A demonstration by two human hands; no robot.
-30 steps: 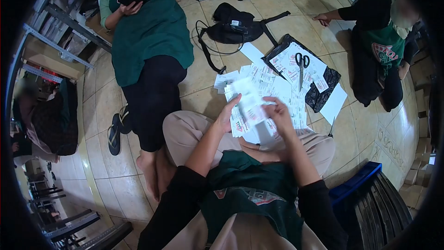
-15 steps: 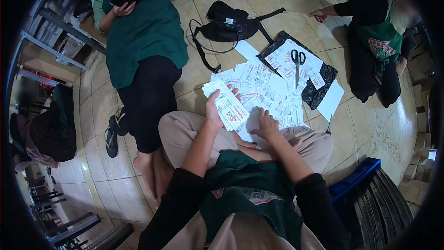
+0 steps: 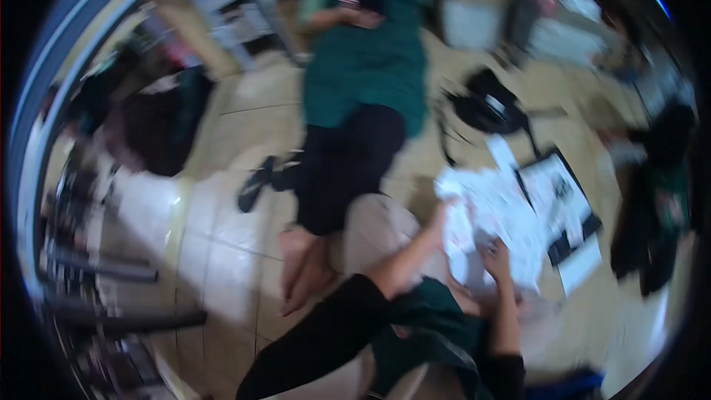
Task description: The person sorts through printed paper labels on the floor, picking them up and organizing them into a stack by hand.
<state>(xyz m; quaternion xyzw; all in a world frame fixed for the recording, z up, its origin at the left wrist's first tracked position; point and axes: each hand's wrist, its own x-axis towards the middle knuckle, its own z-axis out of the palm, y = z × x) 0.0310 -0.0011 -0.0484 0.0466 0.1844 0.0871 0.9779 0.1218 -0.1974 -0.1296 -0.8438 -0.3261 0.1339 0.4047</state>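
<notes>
The whole view is smeared by motion. My left hand [image 3: 441, 216] is closed around a stack of white printed paper slips [image 3: 458, 231], held over the left side of the pile. To its right, my right hand [image 3: 495, 258] is low over the near part of the paper pile [image 3: 511, 204]. Its fingers look bent, but blur hides whether anything is between them. Scissors [image 3: 563, 190] lie on the sheets over a black plastic bag [image 3: 577, 246] beyond the pile, on the right.
A person in a green apron [image 3: 363, 78] sits ahead, legs stretched towards me, holding a dark phone [image 3: 371, 6]. Another person [image 3: 659, 192] is at the far right. A black waist bag [image 3: 485, 104] and dark sandals [image 3: 258, 184] lie on the tiled floor [image 3: 244, 215].
My view has swung left, so the papers, bag and people appear further right and the picture is blurred. The slips stay in my left hand; my right hand is still by the pile.
</notes>
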